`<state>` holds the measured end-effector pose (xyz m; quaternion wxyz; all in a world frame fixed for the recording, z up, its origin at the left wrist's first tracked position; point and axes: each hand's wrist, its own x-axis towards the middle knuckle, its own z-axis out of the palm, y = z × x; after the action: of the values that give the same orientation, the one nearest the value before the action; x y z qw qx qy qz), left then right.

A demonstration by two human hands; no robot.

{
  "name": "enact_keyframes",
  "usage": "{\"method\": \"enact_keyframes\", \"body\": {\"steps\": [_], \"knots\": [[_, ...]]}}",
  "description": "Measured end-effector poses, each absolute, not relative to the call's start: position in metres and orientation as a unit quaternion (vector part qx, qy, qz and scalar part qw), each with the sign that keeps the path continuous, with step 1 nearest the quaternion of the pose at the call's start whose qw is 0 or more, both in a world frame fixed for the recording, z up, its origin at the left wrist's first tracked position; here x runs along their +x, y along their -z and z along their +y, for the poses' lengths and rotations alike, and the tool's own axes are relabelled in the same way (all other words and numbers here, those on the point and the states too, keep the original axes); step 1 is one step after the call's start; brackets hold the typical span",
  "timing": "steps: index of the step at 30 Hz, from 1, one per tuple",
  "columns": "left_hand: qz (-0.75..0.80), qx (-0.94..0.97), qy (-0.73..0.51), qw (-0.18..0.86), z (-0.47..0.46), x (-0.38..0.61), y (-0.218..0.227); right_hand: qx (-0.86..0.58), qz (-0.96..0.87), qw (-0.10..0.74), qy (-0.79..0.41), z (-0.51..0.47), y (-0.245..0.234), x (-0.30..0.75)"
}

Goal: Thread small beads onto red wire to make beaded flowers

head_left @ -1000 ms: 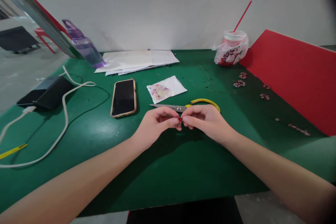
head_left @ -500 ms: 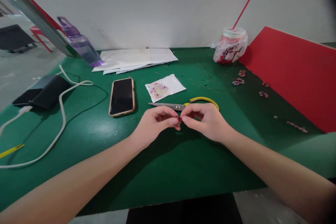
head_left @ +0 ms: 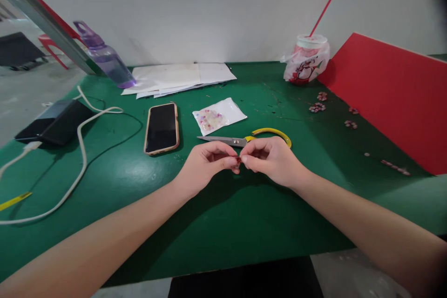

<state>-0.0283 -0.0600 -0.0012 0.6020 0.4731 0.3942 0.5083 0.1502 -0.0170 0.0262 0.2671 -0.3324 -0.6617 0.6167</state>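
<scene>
Green surface, pale wall behind. Phone, dark screen, tan case, lying face up. Left of it: black device, white cable plugged in, looping across. Yellow strip near left edge. Back left: purple bottle beside white papers, stacked unevenly. Back right: lidded cup, clear plastic bag around it, red straw sticking out. Red panel far right. Beyond left edge: metal post, red stool, dark cart on floor.
</scene>
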Motion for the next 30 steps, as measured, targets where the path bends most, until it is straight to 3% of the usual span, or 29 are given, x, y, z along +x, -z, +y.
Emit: {"method": "enact_keyframes", "body": {"steps": [13, 30], "knots": [[0.394, 0.425, -0.546, 0.605, -0.0588, -0.0274, 0.0002, -0.355, -0.603, 0.347, -0.625, -0.0130, -0.0247, 0.1492], [0.390, 0.415, -0.559, 0.603, -0.0579, -0.0293, 0.0058, -0.318, -0.745, 0.331, -0.484, -0.0166, -0.0208, 0.1519]]}}
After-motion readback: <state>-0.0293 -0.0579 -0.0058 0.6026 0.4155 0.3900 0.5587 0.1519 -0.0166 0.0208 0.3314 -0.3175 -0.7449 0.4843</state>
